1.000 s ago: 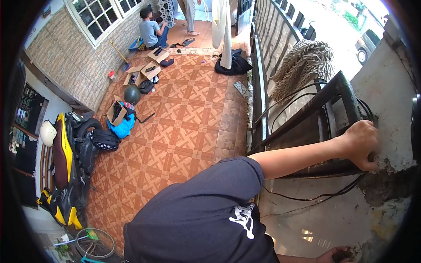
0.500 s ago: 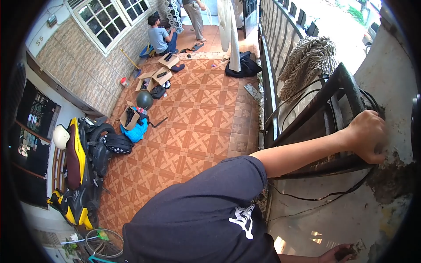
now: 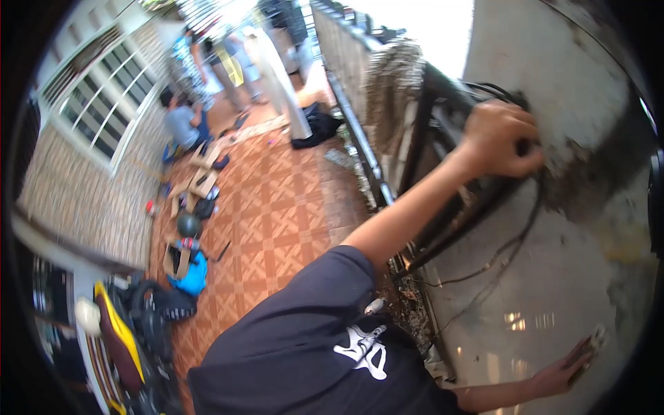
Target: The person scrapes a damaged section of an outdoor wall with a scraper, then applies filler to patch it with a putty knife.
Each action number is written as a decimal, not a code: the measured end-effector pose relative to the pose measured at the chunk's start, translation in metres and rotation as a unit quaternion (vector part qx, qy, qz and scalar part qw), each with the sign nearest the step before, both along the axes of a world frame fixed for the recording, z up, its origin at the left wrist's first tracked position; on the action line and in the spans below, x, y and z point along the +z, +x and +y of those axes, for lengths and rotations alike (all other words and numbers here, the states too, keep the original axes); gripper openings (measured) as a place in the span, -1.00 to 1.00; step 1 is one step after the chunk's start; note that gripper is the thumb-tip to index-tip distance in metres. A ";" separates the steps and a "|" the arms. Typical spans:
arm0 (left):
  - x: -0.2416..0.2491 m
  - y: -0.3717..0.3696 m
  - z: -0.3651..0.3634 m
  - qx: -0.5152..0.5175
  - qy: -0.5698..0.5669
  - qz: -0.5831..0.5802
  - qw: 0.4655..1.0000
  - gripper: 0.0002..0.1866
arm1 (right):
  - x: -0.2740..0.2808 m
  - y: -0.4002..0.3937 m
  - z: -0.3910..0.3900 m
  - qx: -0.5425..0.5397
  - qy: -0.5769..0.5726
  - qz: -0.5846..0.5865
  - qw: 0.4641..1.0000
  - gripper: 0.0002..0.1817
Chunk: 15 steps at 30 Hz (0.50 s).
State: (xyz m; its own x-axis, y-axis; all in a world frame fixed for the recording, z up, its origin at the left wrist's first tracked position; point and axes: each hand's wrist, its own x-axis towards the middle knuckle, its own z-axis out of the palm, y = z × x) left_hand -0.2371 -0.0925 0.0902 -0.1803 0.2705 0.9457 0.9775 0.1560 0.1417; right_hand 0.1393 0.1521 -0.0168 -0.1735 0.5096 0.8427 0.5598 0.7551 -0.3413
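Note:
My left hand (image 3: 501,140) is closed at the wall end of a black metal frame (image 3: 443,238), just below some dark cables. A dark gap shows within its curled fingers. Lower right, my right hand (image 3: 557,379) is held close to the grey wall (image 3: 484,332), its fingers closed on a small pale piece (image 3: 596,340) with a dark side. Blur hides what kind of thing it is. Loose cables (image 3: 508,249) hang down the wall between my two hands. The wall is stained and flaking near my left hand.
A grey mop head (image 3: 394,83) hangs on the railing. On the tiled floor (image 3: 277,207) lie open cardboard boxes (image 3: 202,183), a dark helmet (image 3: 188,225) and a blue bag (image 3: 190,275). A yellow motorbike (image 3: 114,311) stands left. A person (image 3: 183,126) sits at the back; others stand beyond.
The view has turned, so the scene sits further left. My left hand stays at the frame's end. My right hand has come further into view, with the pale piece still in it.

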 end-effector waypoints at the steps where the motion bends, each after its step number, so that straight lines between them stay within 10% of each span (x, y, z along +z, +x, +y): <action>1: -0.001 0.000 0.002 -0.003 0.007 0.004 1.000 -0.74 | 0.015 -0.006 -0.020 0.076 -0.117 0.175 0.975 -0.68; 2: 0.003 0.005 -0.003 -0.003 -0.024 -0.025 0.999 -0.73 | 0.034 -0.022 -0.037 0.143 -0.211 0.349 0.902 -0.67; 7: 0.004 0.004 -0.003 -0.031 -0.036 -0.042 0.998 -0.83 | 0.057 -0.024 -0.016 0.002 0.065 0.235 0.970 -0.79; 15: -0.002 -0.003 0.003 -0.099 -0.043 -0.068 0.992 -0.86 | 0.086 -0.037 -0.021 -0.018 0.148 0.186 0.971 -0.58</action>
